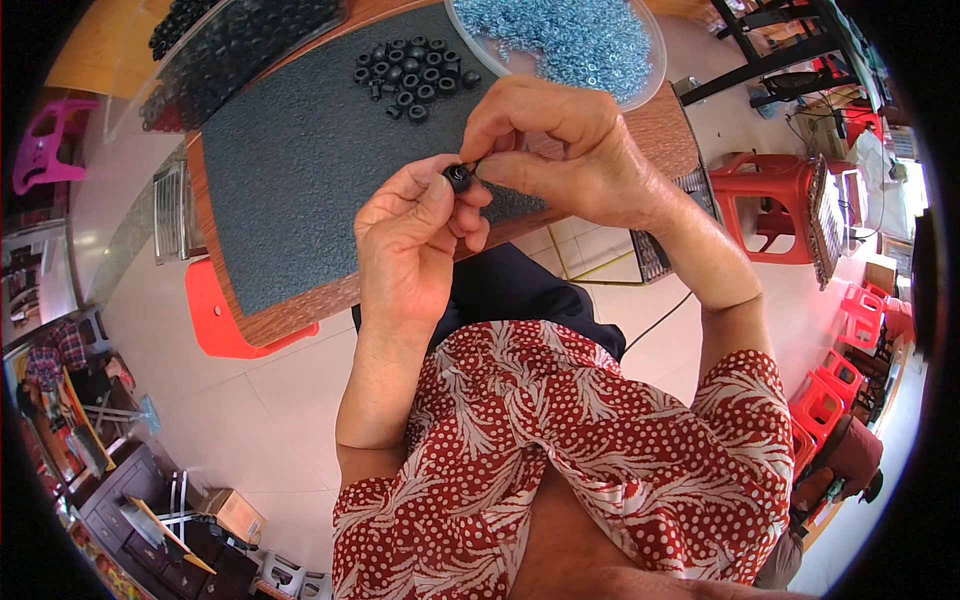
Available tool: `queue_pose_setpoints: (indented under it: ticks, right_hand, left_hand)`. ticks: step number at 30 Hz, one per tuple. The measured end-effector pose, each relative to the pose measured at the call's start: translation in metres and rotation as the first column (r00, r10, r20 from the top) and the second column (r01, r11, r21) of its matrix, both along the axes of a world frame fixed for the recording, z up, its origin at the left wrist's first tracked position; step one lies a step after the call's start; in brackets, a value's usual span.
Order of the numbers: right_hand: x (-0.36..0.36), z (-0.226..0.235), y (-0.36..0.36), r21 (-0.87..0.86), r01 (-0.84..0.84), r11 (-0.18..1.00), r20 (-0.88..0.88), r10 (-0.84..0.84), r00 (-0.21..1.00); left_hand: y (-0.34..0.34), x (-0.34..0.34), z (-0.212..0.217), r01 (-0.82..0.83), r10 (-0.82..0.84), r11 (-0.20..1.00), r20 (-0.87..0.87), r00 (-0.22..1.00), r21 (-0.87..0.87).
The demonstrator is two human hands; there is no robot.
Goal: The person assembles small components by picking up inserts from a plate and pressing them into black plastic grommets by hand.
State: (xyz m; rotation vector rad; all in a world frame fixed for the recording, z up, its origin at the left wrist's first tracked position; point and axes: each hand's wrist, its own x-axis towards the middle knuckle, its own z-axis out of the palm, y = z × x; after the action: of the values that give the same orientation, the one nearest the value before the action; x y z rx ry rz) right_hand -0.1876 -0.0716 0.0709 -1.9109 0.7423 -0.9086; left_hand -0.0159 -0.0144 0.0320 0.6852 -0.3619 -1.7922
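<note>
Over the near edge of the table, my left hand [405, 225] pinches a small round black part [458, 179] between thumb and fingers. The part has a hollow end that faces up. My right hand [575, 155] meets it from the right, thumb and forefinger pressed together at its rim. Whatever lies between those right fingertips is too small to make out. Beyond my hands, a cluster of similar black hollow parts [415, 75] rests on a dark textured mat [285, 200].
Pale blue rings [590, 40] fill a round shallow tray [657, 70] at the far right. Many black parts [245, 55] sit in a clear box at the far left. An orange-red stool [215, 315] is under the table's left side; a red stool [770, 185] stands to the right.
</note>
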Motion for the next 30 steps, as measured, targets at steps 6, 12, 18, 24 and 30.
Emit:
queue_pose_setpoints:
  ticks: [6,12,18,24,30]
  right_hand:
    - [0.0008,0.0001,-0.0001,-0.005,-0.008,1.0,-0.038,0.008,0.999]
    - [0.0033,0.0,0.0009,-0.05,-0.011,0.999,-0.057,0.008,0.998]
    - [0.0026,0.0009,-0.0002,-0.087,-0.009,0.996,-0.104,0.0,0.995]
    - [0.0049,0.0024,0.0013,-0.157,0.012,0.988,-0.134,-0.033,0.99]
    - [0.0056,0.0016,0.003,-0.225,0.002,0.974,-0.144,-0.036,0.989]
  left_hand:
    - [0.0027,-0.0011,0.0034,-0.033,0.038,0.998,0.119,0.992,-0.049]
    - [0.0031,-0.0038,0.0027,-0.065,0.078,0.995,0.209,0.975,-0.069]
    - [0.003,-0.0038,0.0009,-0.063,0.073,0.996,0.202,0.977,-0.059]
    - [0.0043,-0.006,-0.0003,-0.082,0.109,0.991,0.28,0.954,-0.107]
    - [0.0063,-0.009,-0.0012,-0.104,0.143,0.985,0.322,0.936,-0.134]
